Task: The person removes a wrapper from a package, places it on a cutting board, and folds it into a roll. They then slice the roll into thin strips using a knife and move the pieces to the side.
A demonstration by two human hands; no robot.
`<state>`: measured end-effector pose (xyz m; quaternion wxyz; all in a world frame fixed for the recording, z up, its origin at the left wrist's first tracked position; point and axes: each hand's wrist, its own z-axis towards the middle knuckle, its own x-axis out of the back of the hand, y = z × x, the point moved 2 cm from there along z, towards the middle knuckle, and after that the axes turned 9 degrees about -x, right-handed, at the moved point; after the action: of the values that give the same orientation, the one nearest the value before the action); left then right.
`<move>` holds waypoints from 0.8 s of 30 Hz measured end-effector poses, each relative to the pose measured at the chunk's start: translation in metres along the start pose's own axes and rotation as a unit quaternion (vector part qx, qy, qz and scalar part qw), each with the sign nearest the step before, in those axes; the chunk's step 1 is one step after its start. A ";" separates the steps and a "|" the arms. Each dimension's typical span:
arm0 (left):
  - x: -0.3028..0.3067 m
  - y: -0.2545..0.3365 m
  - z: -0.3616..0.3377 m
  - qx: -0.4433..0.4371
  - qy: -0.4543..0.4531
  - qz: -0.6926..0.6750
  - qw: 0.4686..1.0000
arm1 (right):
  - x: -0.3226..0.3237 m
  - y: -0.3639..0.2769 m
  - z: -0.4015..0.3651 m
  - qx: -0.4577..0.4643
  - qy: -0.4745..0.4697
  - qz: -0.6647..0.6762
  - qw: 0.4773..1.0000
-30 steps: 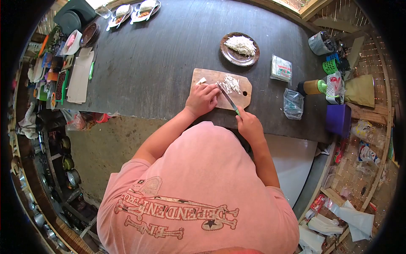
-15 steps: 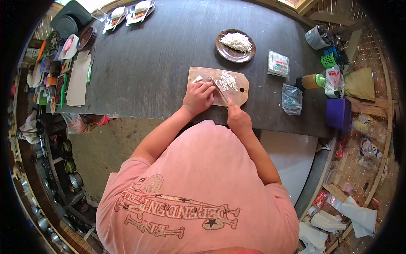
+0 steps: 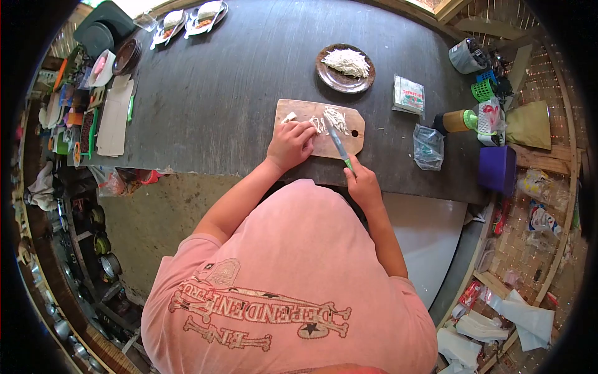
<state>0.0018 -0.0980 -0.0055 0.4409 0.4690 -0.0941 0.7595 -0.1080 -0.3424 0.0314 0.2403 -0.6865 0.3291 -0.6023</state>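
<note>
A wooden cutting board (image 3: 305, 148) with a hole at its right end lies near the table's front edge. My left hand (image 3: 290, 144) rests on its left part, fingers curled over a white block of food (image 3: 289, 117) whose end shows past the knuckles. Thin white strips (image 3: 336, 118) are spread over the board's middle. In my right hand (image 3: 364, 186) is a knife (image 3: 339, 146) with a green handle, its blade slanting across the board and its tip among the strips. Beyond the board stands a brown plate (image 3: 341, 84) heaped with white shreds (image 3: 346, 63).
To the right are a square wrapped packet (image 3: 408, 95), a clear plastic bag (image 3: 428, 147), a green-lidded jar (image 3: 455, 121) and a purple container (image 3: 497, 171). Two plates of food (image 3: 204, 23) stand far left. Flattened cardboard (image 3: 116, 118) and a green-handled knife (image 3: 131, 108) lie at the left.
My right hand has moved right and slightly toward me with the knife, its blade now away from my left fingers. Some strips have shifted right. My left hand stays nearly in place.
</note>
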 end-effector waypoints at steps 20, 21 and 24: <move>0.002 -0.001 0.001 0.003 -0.004 -0.001 1.000 | 0.018 -0.066 0.018 -0.036 -0.081 -0.255 0.963; 0.001 0.000 0.000 0.003 -0.002 -0.002 1.000 | 0.020 -0.068 0.017 -0.069 -0.084 -0.241 0.964; 0.002 0.000 0.000 0.003 0.002 0.000 1.000 | 0.022 -0.065 0.015 -0.091 -0.083 -0.218 0.968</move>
<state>0.0011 -0.0970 -0.0034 0.4398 0.4685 -0.0907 0.7608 -0.0811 -0.3161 0.0911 0.0665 -0.8082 0.2040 -0.5484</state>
